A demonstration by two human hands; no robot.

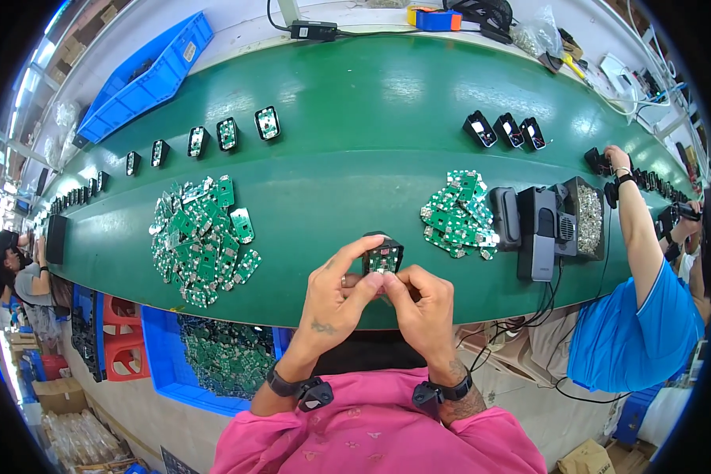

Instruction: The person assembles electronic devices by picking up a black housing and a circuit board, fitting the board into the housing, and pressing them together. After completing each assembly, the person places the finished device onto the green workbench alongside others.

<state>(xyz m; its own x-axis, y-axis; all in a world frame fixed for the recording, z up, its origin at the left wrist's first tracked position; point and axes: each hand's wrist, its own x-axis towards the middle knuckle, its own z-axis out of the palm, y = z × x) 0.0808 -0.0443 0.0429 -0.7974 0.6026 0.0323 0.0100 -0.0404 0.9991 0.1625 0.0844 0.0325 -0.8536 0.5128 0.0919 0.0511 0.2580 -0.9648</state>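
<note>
Close in front of me, above the table's near edge, my left hand (336, 296) is closed around a small black housing (400, 253). Its index finger curls over the far end, and the thumb reaches the near end. A green circuit board (383, 257) sits in the housing's open face. The fingers of my right hand (423, 306) are bent and pinched at the board's near edge, the two thumbs almost meeting there. Exactly what those right fingertips grip is partly hidden. Loose circuit boards lie in a large pile (197, 237) to the left and a smaller pile (458, 213) to the right.
Housings with boards (227, 134) line the green table (332, 103) at far left; open housings (507, 130) stand at far right. Right of me are a grey-black device (536, 245) and a parts bin (588, 213). A blue crate of boards (162, 359) sits below. Co-workers flank both sides.
</note>
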